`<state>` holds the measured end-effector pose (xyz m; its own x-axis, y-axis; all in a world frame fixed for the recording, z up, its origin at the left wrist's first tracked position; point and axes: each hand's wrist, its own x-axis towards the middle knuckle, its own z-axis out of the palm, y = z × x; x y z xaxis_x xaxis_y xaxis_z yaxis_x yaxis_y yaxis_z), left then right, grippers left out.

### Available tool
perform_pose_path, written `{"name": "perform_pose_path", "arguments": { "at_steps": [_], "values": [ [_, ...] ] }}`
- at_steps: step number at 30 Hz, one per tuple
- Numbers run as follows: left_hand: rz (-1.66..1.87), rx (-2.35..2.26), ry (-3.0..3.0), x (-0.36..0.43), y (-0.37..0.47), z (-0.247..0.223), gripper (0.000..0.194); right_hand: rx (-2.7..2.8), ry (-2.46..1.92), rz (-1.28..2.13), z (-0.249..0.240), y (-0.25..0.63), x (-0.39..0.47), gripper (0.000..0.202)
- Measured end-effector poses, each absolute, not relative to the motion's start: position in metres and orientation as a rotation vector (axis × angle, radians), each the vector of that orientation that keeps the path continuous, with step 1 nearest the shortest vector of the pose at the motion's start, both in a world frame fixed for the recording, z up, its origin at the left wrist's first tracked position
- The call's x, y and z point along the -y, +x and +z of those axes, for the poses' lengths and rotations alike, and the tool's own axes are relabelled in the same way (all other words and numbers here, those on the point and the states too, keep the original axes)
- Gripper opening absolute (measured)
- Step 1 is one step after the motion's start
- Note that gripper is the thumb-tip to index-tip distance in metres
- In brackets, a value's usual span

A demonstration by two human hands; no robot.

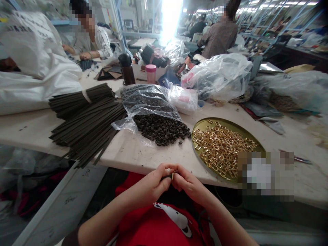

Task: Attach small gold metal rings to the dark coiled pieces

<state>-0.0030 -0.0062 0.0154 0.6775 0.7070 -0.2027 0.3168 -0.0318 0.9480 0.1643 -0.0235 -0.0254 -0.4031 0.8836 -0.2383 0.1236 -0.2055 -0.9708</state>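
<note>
My left hand (160,179) and my right hand (182,179) meet in front of the table's near edge, fingertips touching. A small gold buckle (172,176) shows between them, pinched by the right fingers. Something dark, partly hidden, sits at the left thumb and fingers. Beyond the hands lies a heap of small black loops (164,130), spilling from a clear plastic bag (151,99). To the right, an oval gold tray (207,122) holds many gold buckles (222,147). Bundles of long dark strips (84,126) lie on the left.
A dark bottle (127,70) and a pink-lidded jar (151,74) stand behind the bag. Clear plastic bags (217,77) lie at the back right, a large white sack (36,71) at the left. A metal tool (299,159) rests right of the tray. Other people sit further back.
</note>
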Motion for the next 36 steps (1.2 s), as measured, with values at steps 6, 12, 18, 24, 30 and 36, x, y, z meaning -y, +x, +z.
{"name": "perform_pose_path", "arguments": {
  "at_steps": [6,12,18,24,30,36],
  "values": [
    [0.497,-0.938,1.557,0.008,0.002,0.007,0.026,1.773,-1.384,1.110,-0.019,0.168,0.028,0.013],
    [0.355,-0.973,1.599,0.009,-0.001,0.019,0.020,1.927,-1.374,0.896,-0.014,0.173,0.030,0.011],
    [0.317,-0.983,1.598,0.007,-0.003,0.023,0.020,1.847,-1.365,1.175,-0.011,0.178,0.028,0.010],
    [0.313,-0.960,1.582,0.006,-0.001,0.021,0.016,1.640,-1.242,1.514,-0.010,0.185,0.025,0.011],
    [0.321,-0.965,1.544,0.006,0.001,0.020,0.016,1.396,-1.170,1.742,-0.016,0.187,0.022,0.021],
    [0.330,-1.027,1.593,0.005,0.005,0.021,0.012,1.419,-1.241,1.658,-0.019,0.184,0.023,0.027]
  ]
}}
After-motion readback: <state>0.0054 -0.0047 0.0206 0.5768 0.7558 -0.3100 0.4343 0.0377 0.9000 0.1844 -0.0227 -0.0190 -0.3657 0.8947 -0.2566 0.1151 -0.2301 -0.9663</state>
